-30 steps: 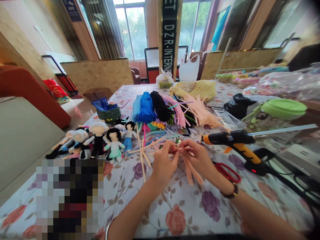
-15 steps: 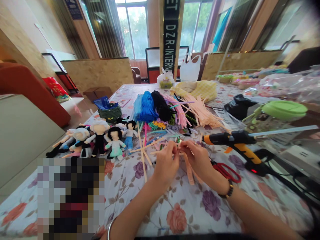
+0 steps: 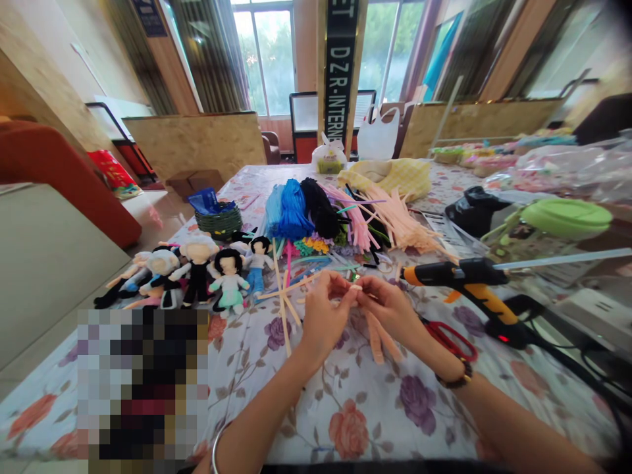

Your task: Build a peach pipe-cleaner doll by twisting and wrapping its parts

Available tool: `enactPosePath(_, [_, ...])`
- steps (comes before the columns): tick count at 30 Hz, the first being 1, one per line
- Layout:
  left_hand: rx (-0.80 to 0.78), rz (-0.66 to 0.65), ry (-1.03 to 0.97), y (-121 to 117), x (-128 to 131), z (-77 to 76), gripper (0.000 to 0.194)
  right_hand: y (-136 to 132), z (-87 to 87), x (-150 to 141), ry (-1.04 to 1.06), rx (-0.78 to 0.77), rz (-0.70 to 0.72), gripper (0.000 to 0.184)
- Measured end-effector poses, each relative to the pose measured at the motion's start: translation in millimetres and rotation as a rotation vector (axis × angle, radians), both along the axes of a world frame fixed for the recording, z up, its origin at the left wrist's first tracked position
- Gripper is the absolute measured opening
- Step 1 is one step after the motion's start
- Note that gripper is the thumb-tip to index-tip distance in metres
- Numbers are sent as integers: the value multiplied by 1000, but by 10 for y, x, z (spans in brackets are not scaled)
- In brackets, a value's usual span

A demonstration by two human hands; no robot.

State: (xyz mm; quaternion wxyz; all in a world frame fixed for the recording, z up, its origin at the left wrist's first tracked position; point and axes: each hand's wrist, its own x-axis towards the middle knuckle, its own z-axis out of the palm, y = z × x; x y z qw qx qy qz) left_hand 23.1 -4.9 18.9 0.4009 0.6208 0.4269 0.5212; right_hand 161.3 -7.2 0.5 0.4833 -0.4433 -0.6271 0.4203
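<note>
Between the fingertips of both hands is a small peach piece of pipe cleaner (image 3: 355, 288). My left hand (image 3: 323, 319) pinches it from the left, and my right hand (image 3: 390, 309) pinches it from the right with bent fingers. Flattened peach strips (image 3: 376, 342) lie on the cloth beneath my right hand; whether they join the pinched piece is hidden. Loose peach pipe cleaners (image 3: 283, 299) cross each other left of my hands. Red-handled scissors (image 3: 451, 340) lie beside my right wrist, their blades partly hidden. A black and orange glue gun (image 3: 469, 276) rests further right, a red light showing.
Several small dolls (image 3: 228, 280) cluster at the left near a dark green basket (image 3: 217, 222). Behind my hands lie bundles of blue (image 3: 295, 210), black (image 3: 320, 210) and peach pipe cleaners (image 3: 402, 220). A green-lidded jar (image 3: 565, 217) and black cables (image 3: 587, 349) are at the right.
Both hands stay together, with the fingers shifted slightly around the small piece. More of the peach strips shows below my right hand. The view has moved slightly.
</note>
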Motion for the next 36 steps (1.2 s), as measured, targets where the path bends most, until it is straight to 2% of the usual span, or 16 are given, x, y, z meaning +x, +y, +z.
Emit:
enactPosePath(7, [-73,-78,-101,27,-24,37,17,-58,80,-16,50,-33,35,20])
enactPosePath(11, [-101,-94,-126,46,-39,37,17,-66,98,-5,-14,-16,16,21])
enactPosePath(19, [-95,-132,5,69,-50,-11,17,-81,73,-45,-204,49,-104,10])
enactPosePath(23, [39,-79,211,40,-48,-20,16,-102,75,-67,-281,68,-161,6])
enactPosePath(25, [81,-51,249,35,-50,-12,16,-104,72,-67,-273,71,-183,6])
enactPosePath(28, [0,-71,89,56,-65,20,15,-90,86,-51,-130,15,-138,14])
enactPosePath(32, [-181,-103,-197,96,-96,60,28,-63,128,-25,146,-177,-28,28])
enactPosePath(36, [-235,-94,-279,107,-106,66,30,-57,111,-10,234,-281,63,39])
